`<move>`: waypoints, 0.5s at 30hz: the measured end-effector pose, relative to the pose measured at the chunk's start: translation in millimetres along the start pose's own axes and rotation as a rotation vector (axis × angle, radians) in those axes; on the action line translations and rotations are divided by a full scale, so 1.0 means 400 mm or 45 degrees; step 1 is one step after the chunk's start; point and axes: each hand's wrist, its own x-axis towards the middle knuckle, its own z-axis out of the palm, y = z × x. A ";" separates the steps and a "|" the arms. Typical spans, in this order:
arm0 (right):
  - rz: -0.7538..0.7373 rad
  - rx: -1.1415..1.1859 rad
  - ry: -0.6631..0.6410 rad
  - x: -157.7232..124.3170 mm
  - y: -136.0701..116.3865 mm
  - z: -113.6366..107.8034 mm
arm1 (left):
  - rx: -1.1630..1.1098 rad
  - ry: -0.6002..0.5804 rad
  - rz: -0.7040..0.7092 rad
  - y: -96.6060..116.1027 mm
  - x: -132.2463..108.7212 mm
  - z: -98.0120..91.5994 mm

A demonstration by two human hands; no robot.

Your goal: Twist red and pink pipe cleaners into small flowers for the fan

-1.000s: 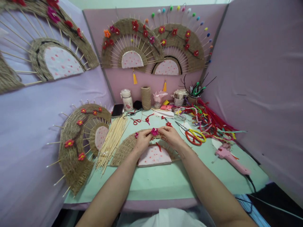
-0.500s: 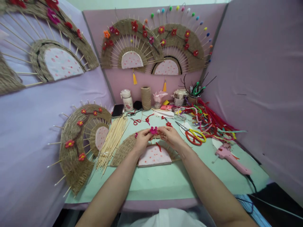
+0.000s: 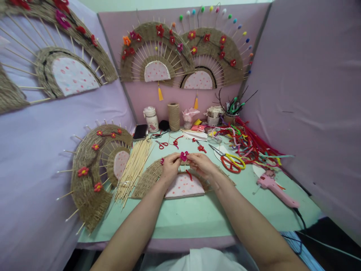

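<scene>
Between my two hands is a small magenta pipe-cleaner flower [image 3: 184,156]. The fingertips of my left hand [image 3: 171,165] pinch its left side, while my right hand [image 3: 200,165] pinches it from the right. Both hands are above a twine-wrapped fan [image 3: 149,177] lying flat on the table, with a white, red-dotted half-circle [image 3: 184,186] at its base. A short red pipe-cleaner piece [image 3: 188,174] lies over the top of that half-circle. Another small dark pink flower [image 3: 162,161] sits at the fan's upper edge, left of my left hand.
Thin wooden sticks [image 3: 132,169] and a finished fan [image 3: 90,165] are on the left. To the right lie large scissors [image 3: 232,162], a pink glue gun [image 3: 278,190] and a heap of pipe cleaners [image 3: 251,145]. Small red scissors [image 3: 161,145] and a twine spool [image 3: 174,116] are farther back.
The magenta flower has turned slightly between my fingertips and shifted a little to the right. My right hand has moved slightly; both hands still pinch the flower.
</scene>
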 end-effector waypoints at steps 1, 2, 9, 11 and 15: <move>0.010 0.012 -0.008 -0.001 -0.001 0.000 | 0.026 0.009 0.025 0.001 0.000 0.001; 0.011 0.018 -0.010 -0.001 -0.001 0.001 | 0.047 0.024 0.039 0.000 0.000 0.001; -0.035 -0.015 0.036 -0.004 -0.004 0.005 | 0.059 0.074 0.011 -0.014 -0.001 0.002; -0.016 0.002 0.027 -0.006 -0.008 0.006 | 0.097 0.075 0.085 -0.012 -0.002 0.002; 0.005 0.028 0.034 -0.008 -0.012 0.006 | 0.045 0.101 0.042 -0.014 -0.001 0.002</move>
